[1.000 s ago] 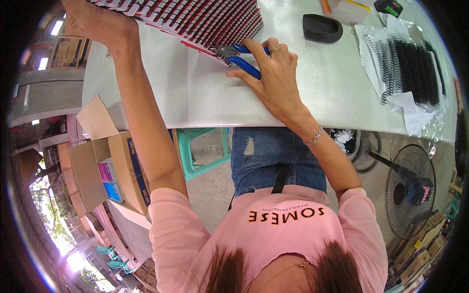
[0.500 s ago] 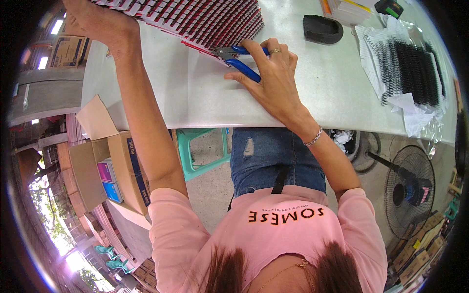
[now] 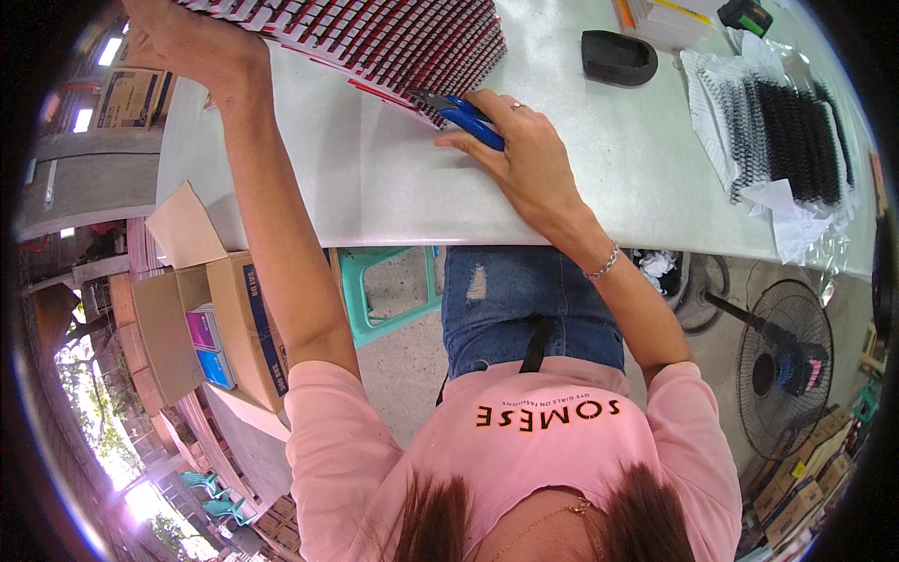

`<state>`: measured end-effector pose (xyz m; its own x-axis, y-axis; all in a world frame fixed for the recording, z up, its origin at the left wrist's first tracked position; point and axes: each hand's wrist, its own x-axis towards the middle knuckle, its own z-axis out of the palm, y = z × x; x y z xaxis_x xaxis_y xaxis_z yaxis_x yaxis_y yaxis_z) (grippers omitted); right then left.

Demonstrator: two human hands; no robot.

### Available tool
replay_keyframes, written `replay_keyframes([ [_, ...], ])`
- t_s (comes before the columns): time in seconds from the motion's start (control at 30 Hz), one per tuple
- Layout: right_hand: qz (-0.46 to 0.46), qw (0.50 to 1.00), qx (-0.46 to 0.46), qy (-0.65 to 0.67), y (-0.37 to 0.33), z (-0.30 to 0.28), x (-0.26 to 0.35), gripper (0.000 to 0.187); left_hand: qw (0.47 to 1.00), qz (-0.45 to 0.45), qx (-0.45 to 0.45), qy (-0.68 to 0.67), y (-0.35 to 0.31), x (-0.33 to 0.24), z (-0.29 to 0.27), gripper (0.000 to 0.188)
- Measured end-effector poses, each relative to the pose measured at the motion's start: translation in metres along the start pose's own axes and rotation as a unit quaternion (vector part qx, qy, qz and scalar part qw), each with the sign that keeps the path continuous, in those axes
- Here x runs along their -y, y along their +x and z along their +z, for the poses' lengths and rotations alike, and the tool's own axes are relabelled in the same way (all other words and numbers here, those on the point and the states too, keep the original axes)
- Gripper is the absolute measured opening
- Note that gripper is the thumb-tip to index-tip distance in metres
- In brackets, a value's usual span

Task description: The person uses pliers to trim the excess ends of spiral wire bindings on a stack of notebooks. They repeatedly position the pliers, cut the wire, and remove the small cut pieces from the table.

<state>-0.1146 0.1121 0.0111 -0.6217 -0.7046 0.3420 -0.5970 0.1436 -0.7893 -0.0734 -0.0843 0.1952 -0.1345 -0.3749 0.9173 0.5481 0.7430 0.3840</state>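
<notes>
My right hand [image 3: 529, 150] is closed round a pair of blue-handled wire cutters [image 3: 475, 125]. The cutters' grey jaws point left, at the near end of a stack of coil-bound books [image 3: 375, 42] with black spirals and red-and-white edges. Whether a wire sits between the jaws is too small to tell. My left hand [image 3: 169, 42] lies at the upper left, beside the far end of the stack. Its fingers pass out of the picture, so their grip is hidden.
On the pale table [image 3: 393, 197] lie a black U-shaped holder [image 3: 619, 58] and, at right, a bundle of black plastic coils [image 3: 782, 140] on paper. Stacked booklets [image 3: 665, 21] stand farther back. An opened carton [image 3: 229, 309], a green stool [image 3: 393, 323] and a fan [image 3: 785, 370] are below.
The cutters' handles have come closer together as my right fingers squeezed round them. My left arm has hardly moved.
</notes>
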Motion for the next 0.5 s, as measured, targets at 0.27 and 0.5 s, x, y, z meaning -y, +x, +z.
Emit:
replay_keyframes([
  [0.27,-0.081,0.989,-0.069,-0.105,-0.006,0.003,0.001,0.063,0.999,0.011,-0.006,0.035,0.006,0.01,-0.008,0.043],
  [0.5,-0.083,0.987,-0.088,-0.105,-0.004,0.01,-0.003,0.066,0.999,0.032,-0.002,-0.005,0.0,0.001,0.0,0.043],
])
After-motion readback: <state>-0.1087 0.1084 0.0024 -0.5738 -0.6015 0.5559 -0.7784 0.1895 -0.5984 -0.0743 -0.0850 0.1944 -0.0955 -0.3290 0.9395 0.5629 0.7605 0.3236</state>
